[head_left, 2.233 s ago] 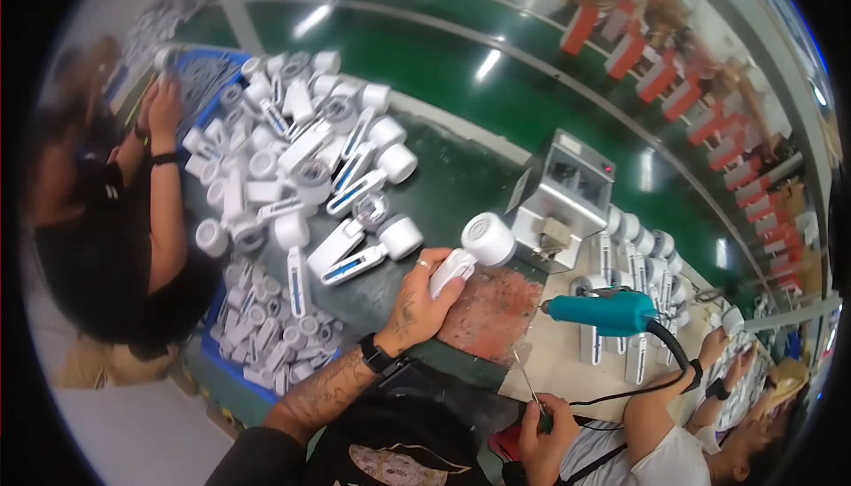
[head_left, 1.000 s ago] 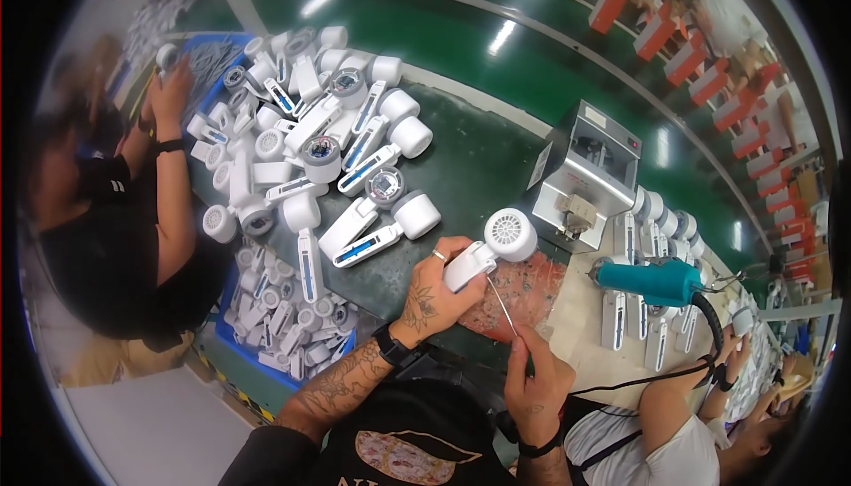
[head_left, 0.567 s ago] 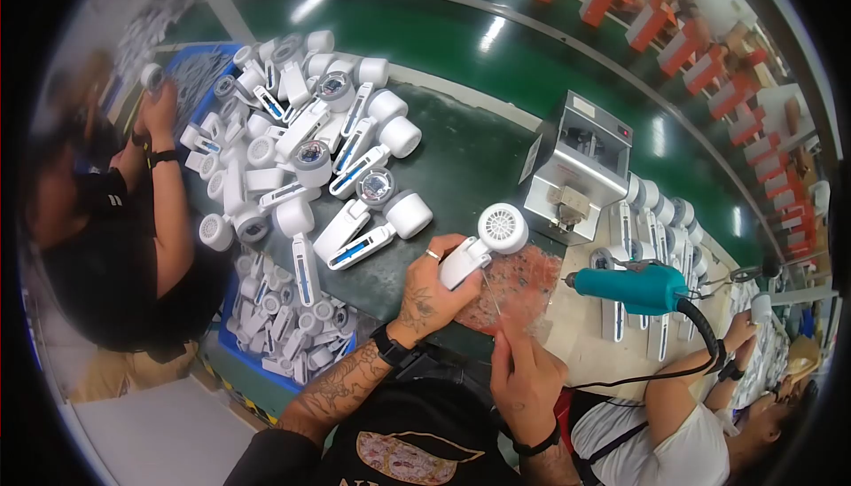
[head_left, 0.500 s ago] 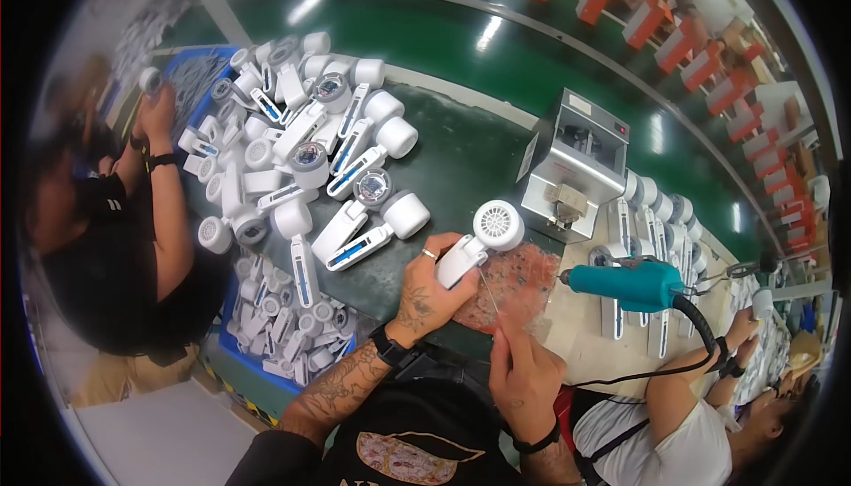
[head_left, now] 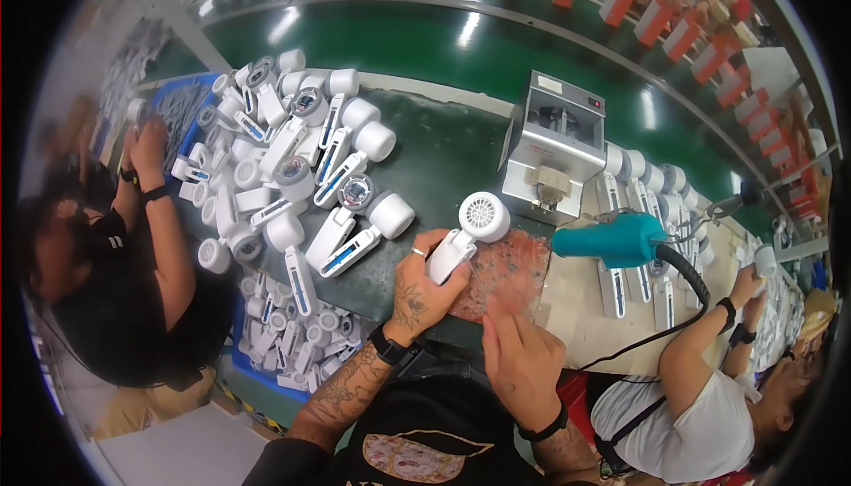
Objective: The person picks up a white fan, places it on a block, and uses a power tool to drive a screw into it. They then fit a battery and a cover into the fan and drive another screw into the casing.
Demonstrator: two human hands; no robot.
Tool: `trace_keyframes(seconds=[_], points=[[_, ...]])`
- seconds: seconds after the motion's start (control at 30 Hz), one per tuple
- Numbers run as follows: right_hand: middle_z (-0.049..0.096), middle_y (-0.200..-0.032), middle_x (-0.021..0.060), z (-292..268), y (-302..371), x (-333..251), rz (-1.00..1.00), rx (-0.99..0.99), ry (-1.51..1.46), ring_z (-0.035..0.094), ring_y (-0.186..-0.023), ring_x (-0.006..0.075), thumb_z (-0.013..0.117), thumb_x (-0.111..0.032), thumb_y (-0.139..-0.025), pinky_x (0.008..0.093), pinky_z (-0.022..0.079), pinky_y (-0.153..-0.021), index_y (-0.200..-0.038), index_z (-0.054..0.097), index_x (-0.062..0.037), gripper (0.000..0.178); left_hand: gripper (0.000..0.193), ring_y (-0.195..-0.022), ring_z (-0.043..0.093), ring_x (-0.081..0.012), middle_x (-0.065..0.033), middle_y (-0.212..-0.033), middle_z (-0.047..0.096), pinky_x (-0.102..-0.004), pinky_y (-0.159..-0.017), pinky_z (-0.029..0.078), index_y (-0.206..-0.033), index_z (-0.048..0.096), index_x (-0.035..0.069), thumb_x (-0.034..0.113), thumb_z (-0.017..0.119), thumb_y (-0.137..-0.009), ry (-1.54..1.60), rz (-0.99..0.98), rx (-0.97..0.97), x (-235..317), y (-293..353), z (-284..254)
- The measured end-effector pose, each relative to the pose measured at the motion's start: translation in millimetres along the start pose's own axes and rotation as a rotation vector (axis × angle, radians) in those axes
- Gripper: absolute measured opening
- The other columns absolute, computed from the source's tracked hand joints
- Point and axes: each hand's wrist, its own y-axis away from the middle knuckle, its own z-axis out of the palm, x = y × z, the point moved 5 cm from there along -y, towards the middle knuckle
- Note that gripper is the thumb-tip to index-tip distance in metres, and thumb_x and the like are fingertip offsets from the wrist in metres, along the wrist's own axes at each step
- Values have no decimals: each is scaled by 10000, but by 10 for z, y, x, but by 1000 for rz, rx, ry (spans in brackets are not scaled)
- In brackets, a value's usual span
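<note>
My left hand (head_left: pixel 418 295) is wrapped round the handle of a white handheld fan (head_left: pixel 483 217), whose round grille head points up and away from me. To its right, my right hand (head_left: pixel 525 369) is apart from the fan, with thumb and fingertips pressed together; motion blurs the tips, and what they hold, if anything, cannot be made out. Both hands are over a worn reddish mat (head_left: pixel 510 273) on the green bench. A large pile of similar white fan parts (head_left: pixel 266 162) lies to the left, some with blue strips in the handles and open round ends.
A silver box-shaped machine (head_left: pixel 554 145) stands beyond the mat. A teal power screwdriver (head_left: pixel 607 239) hangs at the right, its black cable curving down. Blue bins (head_left: pixel 239 353) flank the bench's left side. Co-workers sit left and right. More fan parts (head_left: pixel 643 193) stand behind the screwdriver.
My right hand has drawn slightly left, and the thin rod that showed at its fingertips is no longer distinct. The fan stays in my left hand. The whole view has shifted a little.
</note>
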Motion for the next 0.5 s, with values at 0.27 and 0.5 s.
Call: trace_keyframes(seconds=[0.27,0.5], points=[[583,-739,82,-100,28,22,10,32,-53,572,-559,259,723,-54,-855,362,443,-512,-1130,683,-59,278,441,-983,679,-289,-163,-1062,685,-375,-877,513,-1215,556,33,160,730,-830,26,-46,-7,-28,7,7],[576,-731,77,-59,26,40,0,53,-36,583,-568,247,731,-52,-850,350,450,-515,-1107,688,-59,261,427,-991,664,-248,-154,-1074,686,-360,-900,497,-1223,544,29,135,703,-841,30,-63,-15,-19,6,9]])
